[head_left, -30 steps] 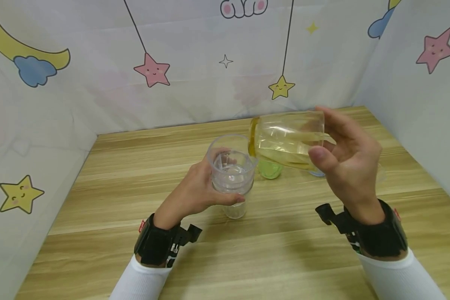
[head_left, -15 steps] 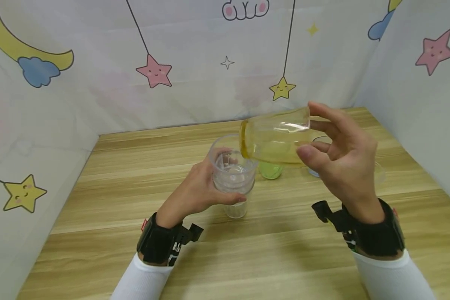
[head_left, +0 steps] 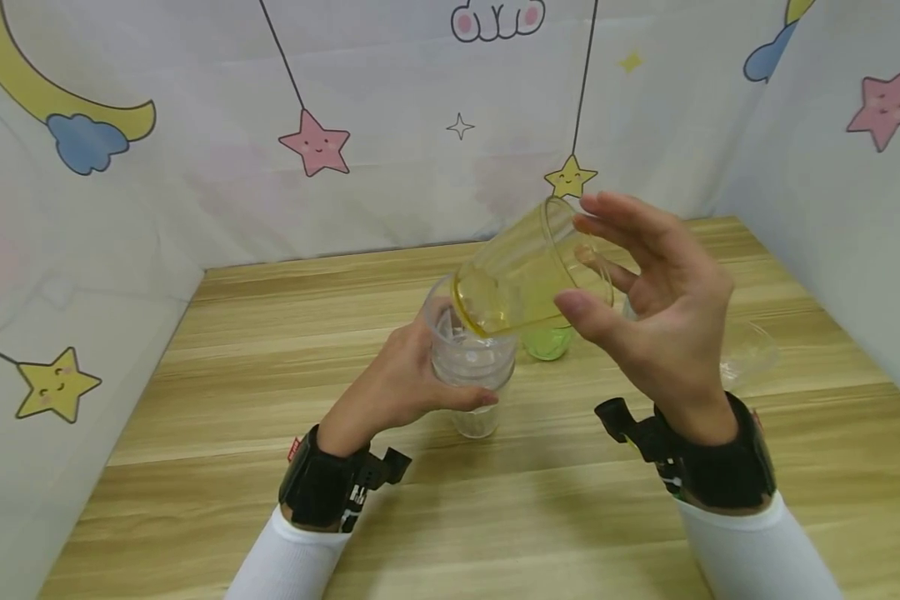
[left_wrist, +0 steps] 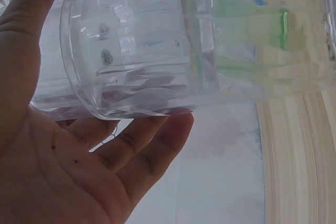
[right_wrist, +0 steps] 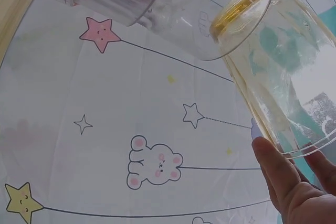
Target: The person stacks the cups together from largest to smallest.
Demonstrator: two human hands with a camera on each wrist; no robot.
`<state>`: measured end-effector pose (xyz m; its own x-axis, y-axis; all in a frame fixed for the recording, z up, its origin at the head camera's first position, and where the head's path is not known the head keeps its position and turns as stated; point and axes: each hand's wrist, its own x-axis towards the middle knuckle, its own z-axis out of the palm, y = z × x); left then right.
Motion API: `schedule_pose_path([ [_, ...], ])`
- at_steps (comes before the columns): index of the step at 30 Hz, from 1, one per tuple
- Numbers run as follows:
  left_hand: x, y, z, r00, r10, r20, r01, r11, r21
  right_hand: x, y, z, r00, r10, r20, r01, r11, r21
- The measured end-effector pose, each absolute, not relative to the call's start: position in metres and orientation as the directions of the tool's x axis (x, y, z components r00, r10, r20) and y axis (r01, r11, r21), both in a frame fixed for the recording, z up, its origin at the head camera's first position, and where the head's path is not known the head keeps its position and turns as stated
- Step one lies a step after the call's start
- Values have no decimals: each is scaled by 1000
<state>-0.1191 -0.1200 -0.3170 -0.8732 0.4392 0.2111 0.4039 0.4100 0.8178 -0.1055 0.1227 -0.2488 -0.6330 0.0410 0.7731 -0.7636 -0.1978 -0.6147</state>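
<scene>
My left hand (head_left: pixel 401 379) grips a stack of clear plastic cups (head_left: pixel 474 367), fingers behind and thumb across the front. The stack stands upright with its mouth up. A yellow see-through cup (head_left: pixel 506 279) is held at its open rim by the fingers and thumb of my right hand (head_left: pixel 663 292). It tilts base down to the left, and its thick amber base overlaps the top clear cup's mouth. From the right wrist, the yellow cup (right_wrist: pixel 278 72) shows its base within the clear rim. In the left wrist view, several nested walls show in the clear stack (left_wrist: pixel 142 51).
Behind the stack, a green cup (head_left: pixel 547 343) stands on the wooden table (head_left: pixel 270 333). Farther right, a clear cup (head_left: pixel 750 354) sits partly hidden behind my right wrist. Printed cloth walls (head_left: pixel 390 200) close off the back and sides.
My right hand has moved left, tipping the yellow cup from nearly level to base down at the clear stack's mouth. My left hand stays in place around the stack.
</scene>
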Motion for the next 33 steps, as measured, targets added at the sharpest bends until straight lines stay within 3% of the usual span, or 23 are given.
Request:
schedule_pose_path([
  [16,-119,-119,-318,-865,449,223,414,387,824,-109,107,-250,-597,-9,802,-782,-215,-585],
  [26,-120,-117,-317,-862,452,228,433,426,795,-117,93,-267,-639,-278,717,-754,44,-655],
  [33,-119,-117,-316,-862,456,223,433,432,791,-119,94,-270,-639,-316,701,-756,93,-647],
])
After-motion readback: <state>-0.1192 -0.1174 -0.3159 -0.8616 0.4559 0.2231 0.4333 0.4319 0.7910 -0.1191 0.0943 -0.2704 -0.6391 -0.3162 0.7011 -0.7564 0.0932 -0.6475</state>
